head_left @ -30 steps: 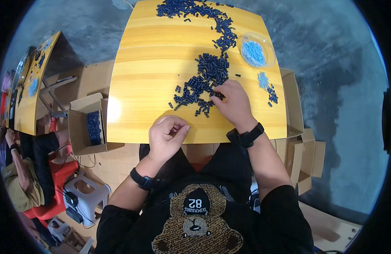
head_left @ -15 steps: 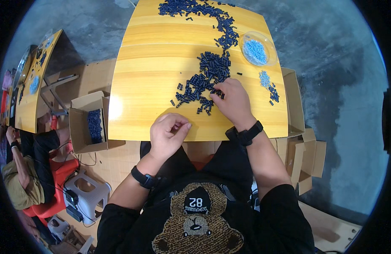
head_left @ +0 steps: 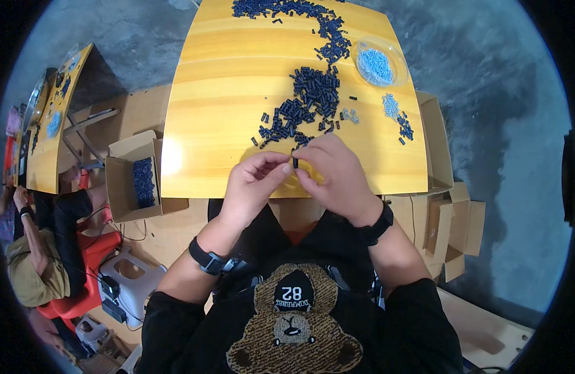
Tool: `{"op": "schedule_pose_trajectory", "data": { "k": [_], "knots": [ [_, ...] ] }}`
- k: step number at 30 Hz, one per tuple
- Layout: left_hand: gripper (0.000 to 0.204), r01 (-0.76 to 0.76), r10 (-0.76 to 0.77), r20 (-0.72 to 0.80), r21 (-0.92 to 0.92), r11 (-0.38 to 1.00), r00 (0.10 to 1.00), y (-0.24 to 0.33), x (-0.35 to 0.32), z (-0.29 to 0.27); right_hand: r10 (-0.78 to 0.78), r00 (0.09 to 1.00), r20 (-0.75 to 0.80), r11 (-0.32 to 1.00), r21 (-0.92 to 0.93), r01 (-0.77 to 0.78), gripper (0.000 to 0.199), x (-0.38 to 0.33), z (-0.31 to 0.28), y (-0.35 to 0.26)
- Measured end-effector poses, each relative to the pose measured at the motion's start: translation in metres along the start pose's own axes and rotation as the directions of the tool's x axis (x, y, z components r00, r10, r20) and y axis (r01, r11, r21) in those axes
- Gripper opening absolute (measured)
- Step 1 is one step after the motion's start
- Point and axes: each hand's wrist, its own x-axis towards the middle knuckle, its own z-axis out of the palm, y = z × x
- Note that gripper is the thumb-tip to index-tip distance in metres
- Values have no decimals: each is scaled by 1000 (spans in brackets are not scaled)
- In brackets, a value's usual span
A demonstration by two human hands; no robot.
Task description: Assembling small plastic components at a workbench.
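Above the table's near edge my two hands meet at the fingertips. A small black cylindrical piece (head_left: pixel 295 163) is pinched upright in the fingers of my right hand (head_left: pixel 338 177). My left hand (head_left: pixel 251 190) is closed, thumb against index finger, with its tips beside that piece; whatever those fingers hold is hidden or too small to name. Just beyond the hands lies a heap of similar black pieces (head_left: pixel 315 90), thinning toward me. A few small pale, clear-looking pieces (head_left: pixel 349 116) lie to its right.
On the wooden table (head_left: pixel 219 124), a round clear dish (head_left: pixel 400 70) holds light-blue pieces (head_left: pixel 374 64). Pale-blue bits (head_left: pixel 391 105) and dark ones (head_left: pixel 405 128) lie nearer. More black pieces (head_left: pixel 281 7) trail along the far side. A carton (head_left: pixel 126 190) stands left; another person sits beyond it.
My right hand has drawn back from the black heap toward my left hand, bringing a black piece. My left hand has shifted slightly right and up. Pale pieces beside the heap now show.
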Motion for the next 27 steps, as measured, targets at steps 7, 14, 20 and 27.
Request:
{"op": "schedule_pose_trajectory", "data": {
  "k": [7,14,20,27],
  "knots": [
    [14,287,-279,69,-241,927,958,-10,-8,5,39,999,32,999,18,-40,19,-17,7,-11],
    [14,287,-269,104,-252,924,957,-10,-12,9,86,995,-43,992,97,-81,19,-30,7,-10],
    [13,277,-272,56,-270,922,961,-15,-15,13,83,993,-81,994,73,-77,19,-39,12,-9],
    [13,208,-211,8,-216,954,977,-12,-10,9,97,986,-139,993,-55,-106,20,-40,7,5]
  ]
}}
